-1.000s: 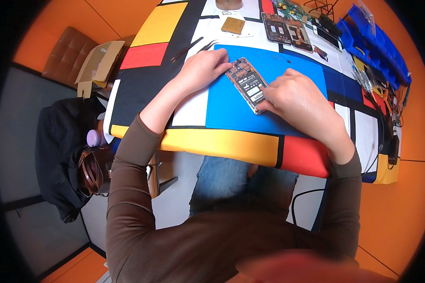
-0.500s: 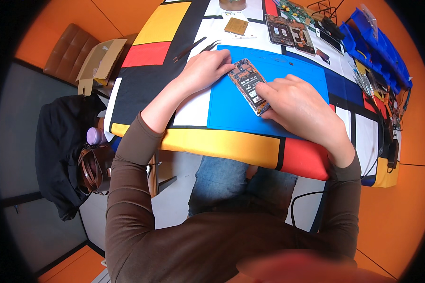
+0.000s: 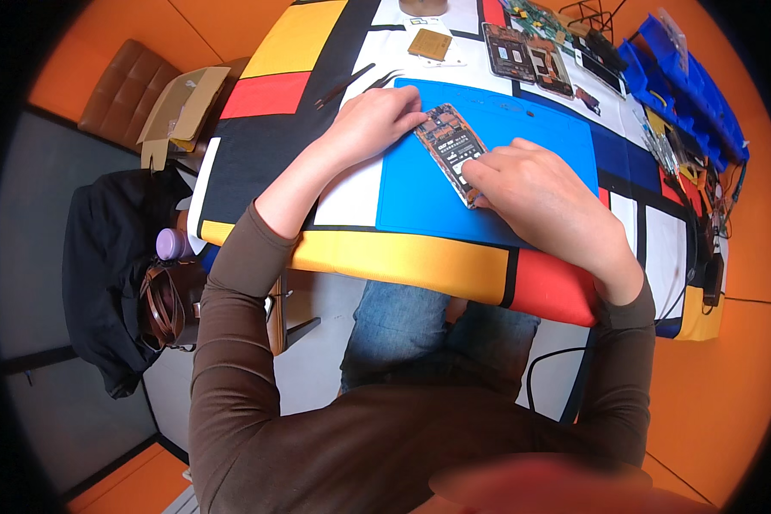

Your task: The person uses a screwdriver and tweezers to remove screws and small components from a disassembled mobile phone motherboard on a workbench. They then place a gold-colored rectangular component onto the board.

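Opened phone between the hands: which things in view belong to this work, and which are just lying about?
In the work: opened phone, left hand at its far end, right hand at its near end, blue mat.

Apparently lying about: cardboard box, dark garment, purple container.

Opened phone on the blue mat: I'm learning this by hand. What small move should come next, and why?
Perhaps a gentle lift at the lower end of the black battery with the right hand, while the left hand steadies the opened phone: the battery lies in the phone, the right hand partly covers its lower end, and the left fingertips are at the phone's upper left corner.
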### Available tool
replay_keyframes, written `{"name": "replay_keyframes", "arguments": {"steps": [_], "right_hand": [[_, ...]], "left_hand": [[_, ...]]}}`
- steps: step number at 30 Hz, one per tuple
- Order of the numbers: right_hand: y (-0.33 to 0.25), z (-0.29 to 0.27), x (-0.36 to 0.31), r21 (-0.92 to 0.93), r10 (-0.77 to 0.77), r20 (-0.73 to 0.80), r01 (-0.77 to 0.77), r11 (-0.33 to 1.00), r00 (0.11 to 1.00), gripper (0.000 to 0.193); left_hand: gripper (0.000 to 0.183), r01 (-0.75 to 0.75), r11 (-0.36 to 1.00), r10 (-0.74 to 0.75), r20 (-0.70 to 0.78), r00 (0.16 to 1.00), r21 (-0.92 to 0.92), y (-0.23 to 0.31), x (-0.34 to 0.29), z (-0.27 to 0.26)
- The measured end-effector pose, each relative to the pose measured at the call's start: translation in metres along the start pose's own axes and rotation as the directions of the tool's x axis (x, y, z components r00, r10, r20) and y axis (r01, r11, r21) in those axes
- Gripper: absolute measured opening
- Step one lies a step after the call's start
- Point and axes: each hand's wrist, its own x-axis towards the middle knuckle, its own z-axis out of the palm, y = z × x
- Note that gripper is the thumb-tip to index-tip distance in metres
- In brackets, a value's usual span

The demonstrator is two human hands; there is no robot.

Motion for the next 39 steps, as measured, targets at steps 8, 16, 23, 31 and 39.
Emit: {"name": "replay_keyframes", "arguments": {"steps": [8, 16, 23, 31, 39], "right_hand": [[0.001, 0.0, 0.001, -0.029, 0.016, -0.013, -0.016, 0.999, 1.0, 0.013], [0.001, -0.001, 0.002, -0.021, 0.046, -0.015, -0.046, 0.999, 0.999, 0.012], [0.005, 0.005, 0.001, -0.028, 0.027, -0.036, -0.028, 0.999, 0.999, 0.014], [0.036, -0.021, -0.006, 0.071, 0.044, -0.114, -0.036, 0.997, 0.992, 0.023], [0.152, 0.02, -0.006, 0.708, 0.651, -0.231, -0.335, 0.622, 0.723, 0.012]], "left_hand": [[0.024, 0.006, 1.0, -0.006, -0.003, 1.0, 0.001, 0.0, 0.0, 0.001], [0.024, 0.003, 1.0, -0.003, 0.004, 1.0, -0.003, -0.001, 0.0, 0.001], [0.025, 0.007, 1.0, -0.007, 0.0, 1.0, 0.003, -0.002, 0.001, 0.002], [0.024, -0.007, 1.0, 0.008, -0.007, 1.0, 0.018, -0.006, 0.0, 0.004], [0.023, -0.012, 0.998, 0.012, 0.002, 1.0, 0.059, -0.008, -0.001, 0.006]]}}
